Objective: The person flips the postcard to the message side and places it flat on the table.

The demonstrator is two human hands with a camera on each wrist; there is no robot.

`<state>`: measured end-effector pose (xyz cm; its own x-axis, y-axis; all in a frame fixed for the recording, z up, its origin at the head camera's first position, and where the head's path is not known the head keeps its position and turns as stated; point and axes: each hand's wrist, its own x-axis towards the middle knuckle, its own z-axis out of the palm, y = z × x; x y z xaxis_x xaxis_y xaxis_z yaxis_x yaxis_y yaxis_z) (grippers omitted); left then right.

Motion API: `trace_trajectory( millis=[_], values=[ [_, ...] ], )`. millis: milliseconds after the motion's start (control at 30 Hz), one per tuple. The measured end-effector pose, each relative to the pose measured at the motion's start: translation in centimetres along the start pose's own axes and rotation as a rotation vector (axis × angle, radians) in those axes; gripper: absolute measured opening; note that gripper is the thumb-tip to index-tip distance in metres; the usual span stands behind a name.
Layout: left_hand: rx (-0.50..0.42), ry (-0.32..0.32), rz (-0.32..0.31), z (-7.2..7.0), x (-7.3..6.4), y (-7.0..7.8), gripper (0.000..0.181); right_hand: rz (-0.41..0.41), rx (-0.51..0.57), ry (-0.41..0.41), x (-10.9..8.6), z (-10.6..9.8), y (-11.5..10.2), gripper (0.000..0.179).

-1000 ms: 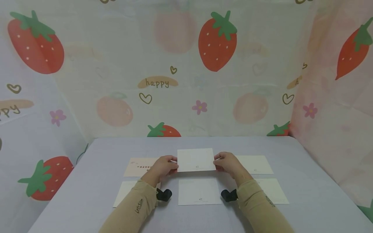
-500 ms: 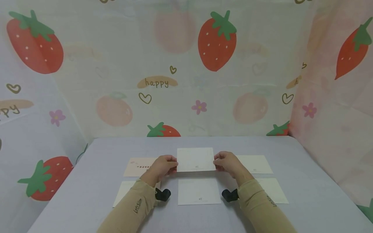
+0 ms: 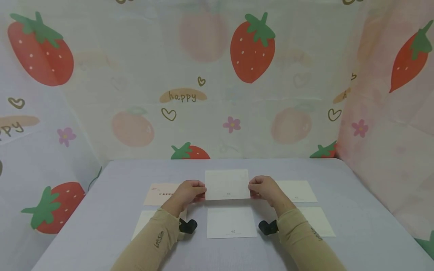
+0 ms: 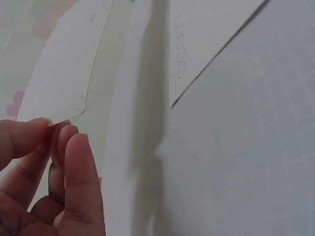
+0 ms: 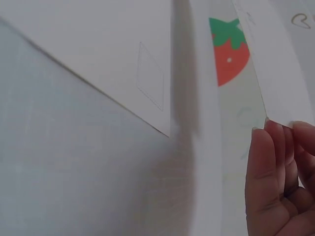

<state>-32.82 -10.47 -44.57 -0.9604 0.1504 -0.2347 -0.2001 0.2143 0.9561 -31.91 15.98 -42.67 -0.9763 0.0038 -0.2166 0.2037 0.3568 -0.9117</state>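
Note:
A white postcard (image 3: 226, 183) is held up off the table in the head view, tilted toward the camera, with a small mark near its lower edge. My left hand (image 3: 188, 192) pinches its left edge between thumb and fingers. The right hand (image 3: 268, 191) pinches the opposite edge the same way. In the left wrist view the thumb and fingertips meet on the edge of the card (image 4: 69, 64). From the right wrist view, the thumb and fingers likewise grip the card's edge (image 5: 280, 64). Just below, another white postcard (image 3: 232, 223) lies flat on the table.
Pale cards lie around the arms: a pinkish printed one (image 3: 161, 194) and a cream one (image 3: 144, 222) at left, partly hidden, and two cream ones at right, the far card (image 3: 298, 191) and the near card (image 3: 318, 222). A fruit-patterned cloth (image 3: 217, 113) hangs behind the table (image 3: 366, 233).
The held card's top edge has risen slightly, so its face stands a little more upright. Both hands keep their pinch and have barely moved.

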Motion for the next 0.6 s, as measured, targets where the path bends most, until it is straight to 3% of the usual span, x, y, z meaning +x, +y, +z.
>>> trace_trajectory(
  millis=[600],
  values=[
    [0.012,-0.009,0.009,-0.15,-0.05,-0.08,0.015,-0.049,-0.01,0.012,-0.13,-0.29,0.37,0.006]
  ],
)
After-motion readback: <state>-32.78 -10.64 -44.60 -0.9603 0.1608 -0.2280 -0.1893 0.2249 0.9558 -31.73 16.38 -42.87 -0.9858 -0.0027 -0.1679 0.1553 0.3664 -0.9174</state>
